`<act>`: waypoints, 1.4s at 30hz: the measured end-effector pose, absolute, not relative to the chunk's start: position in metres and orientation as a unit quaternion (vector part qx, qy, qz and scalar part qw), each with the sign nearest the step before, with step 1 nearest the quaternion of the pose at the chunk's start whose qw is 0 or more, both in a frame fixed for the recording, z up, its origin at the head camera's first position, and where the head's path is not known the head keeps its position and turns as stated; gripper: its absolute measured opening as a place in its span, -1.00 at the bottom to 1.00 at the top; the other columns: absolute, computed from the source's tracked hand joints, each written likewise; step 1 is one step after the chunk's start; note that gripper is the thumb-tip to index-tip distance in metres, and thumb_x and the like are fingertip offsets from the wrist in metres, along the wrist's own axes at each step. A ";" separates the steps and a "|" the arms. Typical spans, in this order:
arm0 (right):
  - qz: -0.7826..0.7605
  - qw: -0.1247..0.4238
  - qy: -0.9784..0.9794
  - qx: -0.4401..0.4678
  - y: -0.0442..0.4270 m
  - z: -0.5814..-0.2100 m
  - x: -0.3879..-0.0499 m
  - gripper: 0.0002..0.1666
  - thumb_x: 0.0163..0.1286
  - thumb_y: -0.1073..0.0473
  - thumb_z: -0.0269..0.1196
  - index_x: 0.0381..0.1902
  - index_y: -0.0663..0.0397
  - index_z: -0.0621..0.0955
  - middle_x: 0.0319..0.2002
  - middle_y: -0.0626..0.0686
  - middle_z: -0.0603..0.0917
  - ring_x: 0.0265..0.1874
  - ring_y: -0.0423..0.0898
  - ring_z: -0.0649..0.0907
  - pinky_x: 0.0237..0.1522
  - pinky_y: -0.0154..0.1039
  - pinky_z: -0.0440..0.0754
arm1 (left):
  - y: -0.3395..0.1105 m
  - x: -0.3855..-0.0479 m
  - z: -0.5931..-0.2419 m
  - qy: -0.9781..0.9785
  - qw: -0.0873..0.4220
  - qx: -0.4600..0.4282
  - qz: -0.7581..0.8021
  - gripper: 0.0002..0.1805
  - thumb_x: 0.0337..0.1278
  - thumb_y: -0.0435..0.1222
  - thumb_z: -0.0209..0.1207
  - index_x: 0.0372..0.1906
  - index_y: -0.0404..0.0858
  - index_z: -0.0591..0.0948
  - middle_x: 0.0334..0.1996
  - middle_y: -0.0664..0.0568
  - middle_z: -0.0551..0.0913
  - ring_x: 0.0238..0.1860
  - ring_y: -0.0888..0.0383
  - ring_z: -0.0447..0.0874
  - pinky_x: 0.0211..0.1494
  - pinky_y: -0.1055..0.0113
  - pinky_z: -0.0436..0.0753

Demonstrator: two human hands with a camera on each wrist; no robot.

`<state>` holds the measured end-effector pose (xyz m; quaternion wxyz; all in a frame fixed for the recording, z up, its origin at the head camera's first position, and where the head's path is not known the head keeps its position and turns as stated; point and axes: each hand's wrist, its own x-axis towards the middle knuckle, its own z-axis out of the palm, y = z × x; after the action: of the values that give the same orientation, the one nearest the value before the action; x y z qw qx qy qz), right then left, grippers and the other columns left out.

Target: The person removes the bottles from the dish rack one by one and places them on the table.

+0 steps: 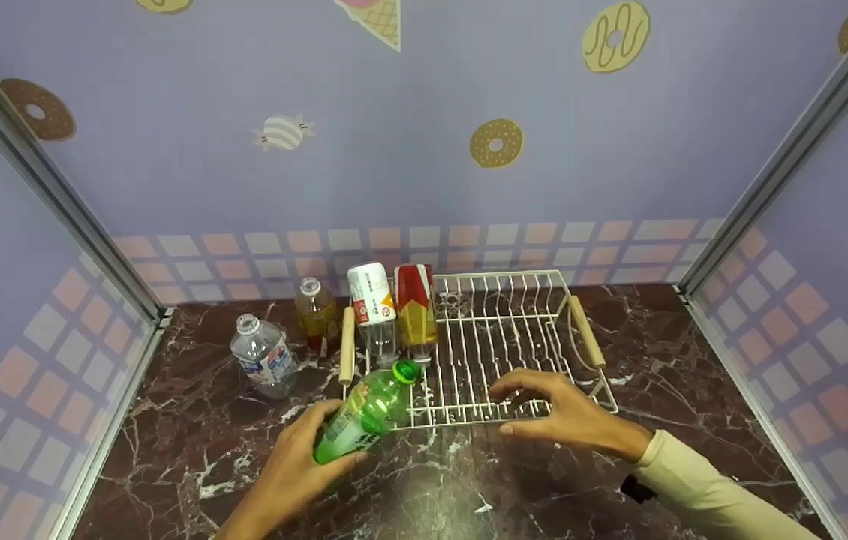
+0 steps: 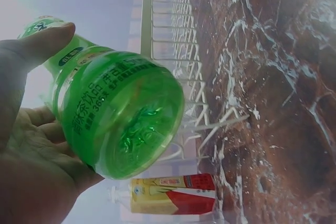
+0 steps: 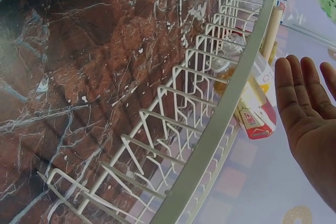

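My left hand (image 1: 296, 469) grips a green bottle (image 1: 364, 416) near its base, the bottle tilted with its green cap toward the rack's front left. In the left wrist view the thumb lies over the green bottle (image 2: 118, 108) and its base faces the camera. My right hand (image 1: 563, 416) hovers at the front right of the white wire rack (image 1: 469, 417), fingers loosely bent, holding nothing. Two bottles lean in the rack's left side, cap ends down: one with a white label (image 1: 370, 294), one with a red and yellow label (image 1: 416, 304).
Left of the rack stand a clear bottle (image 1: 265, 358) and a bottle of amber liquid (image 1: 317, 319). Wooden handles, left (image 1: 347, 346) and right (image 1: 587, 330), flank the rack. Panelled walls enclose the dark marbled table (image 1: 439, 487) at the back and sides.
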<state>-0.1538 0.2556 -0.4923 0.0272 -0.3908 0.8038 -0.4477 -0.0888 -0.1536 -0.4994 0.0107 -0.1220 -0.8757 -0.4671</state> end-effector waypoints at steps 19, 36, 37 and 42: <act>-0.438 0.029 0.815 -0.378 0.255 -0.492 -0.153 -0.43 0.37 0.13 0.58 0.26 0.21 0.70 0.18 0.11 0.80 0.12 0.07 0.78 0.33 0.03 0.75 | -0.188 -0.102 -0.528 -0.850 0.088 -0.010 -0.519 -0.18 0.09 -0.34 0.65 0.42 -0.40 0.50 0.17 -0.37 0.72 0.07 -0.23 0.79 0.09 -0.05 0.86; -0.456 0.035 0.804 -0.380 0.260 -0.498 -0.155 -0.48 0.42 0.16 0.55 0.26 0.19 0.70 0.16 0.18 0.79 0.03 0.03 0.79 0.23 -0.01 0.81 | -0.194 -0.136 -0.566 -0.804 0.133 0.047 -0.578 -0.19 0.16 -0.41 0.60 0.47 -0.44 0.47 0.40 -0.40 0.59 0.46 -0.32 0.56 0.59 -0.14 0.53; -0.458 0.037 0.803 -0.380 0.260 -0.499 -0.155 -0.48 0.42 0.17 0.55 0.26 0.20 0.70 0.16 0.18 0.79 0.04 0.02 0.79 0.23 -0.02 0.81 | -0.194 -0.137 -0.568 -0.801 0.136 0.048 -0.582 -0.18 0.16 -0.42 0.60 0.48 -0.45 0.47 0.41 -0.41 0.57 0.48 -0.34 0.55 0.60 -0.14 0.51; -0.452 0.033 0.809 -0.375 0.263 -0.498 -0.155 -0.49 0.40 0.19 0.56 0.24 0.22 0.71 0.17 0.15 0.80 0.12 0.05 0.78 0.30 0.02 0.77 | -0.196 -0.139 -0.576 -0.789 0.142 0.061 -0.595 -0.15 0.16 -0.43 0.59 0.52 -0.46 0.45 0.44 -0.43 0.55 0.50 -0.37 0.52 0.61 -0.14 0.48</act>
<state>-0.1549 0.2632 -0.4980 0.0325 -0.3749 0.8090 -0.4516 -0.1389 -0.1960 -0.5761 0.1423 0.0614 -0.7887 -0.5950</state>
